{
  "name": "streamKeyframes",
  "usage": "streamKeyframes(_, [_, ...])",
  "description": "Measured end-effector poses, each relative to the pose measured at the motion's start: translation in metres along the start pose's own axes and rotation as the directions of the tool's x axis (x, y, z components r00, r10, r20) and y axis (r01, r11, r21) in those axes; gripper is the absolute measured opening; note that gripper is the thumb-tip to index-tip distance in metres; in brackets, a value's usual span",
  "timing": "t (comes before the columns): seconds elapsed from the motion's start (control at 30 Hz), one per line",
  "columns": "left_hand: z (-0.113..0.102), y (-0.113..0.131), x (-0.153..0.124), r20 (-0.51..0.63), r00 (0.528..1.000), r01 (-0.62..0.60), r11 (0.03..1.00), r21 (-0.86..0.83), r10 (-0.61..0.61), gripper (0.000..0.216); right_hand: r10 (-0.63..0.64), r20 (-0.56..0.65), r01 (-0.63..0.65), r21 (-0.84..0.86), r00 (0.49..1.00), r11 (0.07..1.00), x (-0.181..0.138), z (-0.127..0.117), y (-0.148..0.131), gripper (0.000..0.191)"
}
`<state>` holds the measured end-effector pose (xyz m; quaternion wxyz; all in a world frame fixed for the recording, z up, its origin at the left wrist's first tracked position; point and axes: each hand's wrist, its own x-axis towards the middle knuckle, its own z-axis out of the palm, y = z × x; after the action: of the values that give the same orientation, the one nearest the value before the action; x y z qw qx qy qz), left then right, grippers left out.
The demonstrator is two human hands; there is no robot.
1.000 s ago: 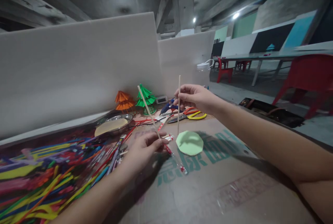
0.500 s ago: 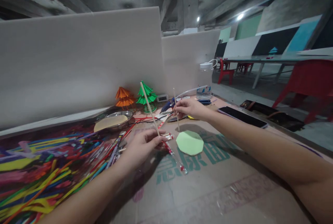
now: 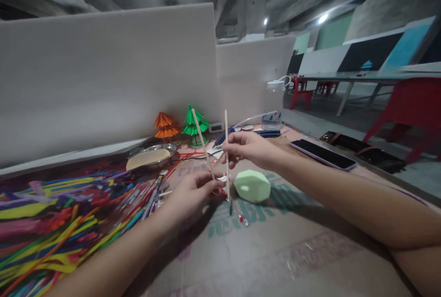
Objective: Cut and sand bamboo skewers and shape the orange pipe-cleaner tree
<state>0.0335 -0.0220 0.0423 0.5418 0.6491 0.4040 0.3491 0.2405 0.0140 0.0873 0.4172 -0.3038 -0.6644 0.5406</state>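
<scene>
- A thin pale wooden stick (image 3: 226,122), smooth and straight, stands nearly upright over the worktop (image 3: 292,251), its lower end just beside the light green octagonal foam disc (image 3: 252,185).
- The right hand (image 3: 246,147) has its grip pinched on the stick mid-shaft, probably for steadiness.
- The left hand (image 3: 193,191) has its grip pinched low on a second, tilted wooden stick (image 3: 201,138).
- A pile of coloured paper strips (image 3: 51,223) lies to the left.

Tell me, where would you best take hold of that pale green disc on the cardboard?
Probably its near right rim, pinched from the right. The pale green disc lies flat on the cardboard, so only an edge offers a grip, and its left side is crowded by the right hand and its wooden stick.
</scene>
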Motion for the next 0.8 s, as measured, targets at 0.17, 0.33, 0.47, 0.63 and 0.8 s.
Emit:
streamKeyframes(0.17, [0.006, 0.014, -0.012, 0.104, 0.991, 0.092, 0.988, -0.120, -0.080, 0.023, -0.045, -0.036, 0.049, 0.104, 0.998, 0.993, -0.005, 0.006, -0.009, 0.022])
streamKeyframes(0.33, [0.008, 0.022, -0.020, 0.184, 0.977, 0.158, 0.944, -0.289, -0.108, 0.031, -0.051, -0.084, 0.064, 0.158, 0.995, 0.985, -0.005, -0.001, -0.014, 0.015])
streamKeyframes(0.47, [0.008, 0.024, -0.022, 0.180, 0.978, 0.154, 0.944, -0.290, -0.104, 0.027, -0.025, -0.105, 0.041, 0.150, 0.994, 0.988, -0.004, -0.002, -0.016, 0.013])
streamKeyframes(0.63, [0.011, 0.021, -0.019, 0.140, 0.985, 0.129, 0.968, -0.215, -0.100, 0.022, -0.080, -0.116, 0.091, 0.096, 0.990, 0.991, -0.005, 0.002, -0.013, 0.014])
streamKeyframes(0.8, [0.011, 0.017, -0.016, 0.070, 0.990, 0.133, 0.976, -0.173, -0.123, 0.020, -0.140, -0.115, 0.141, 0.002, 0.983, 0.990, -0.006, 0.006, -0.010, 0.010])
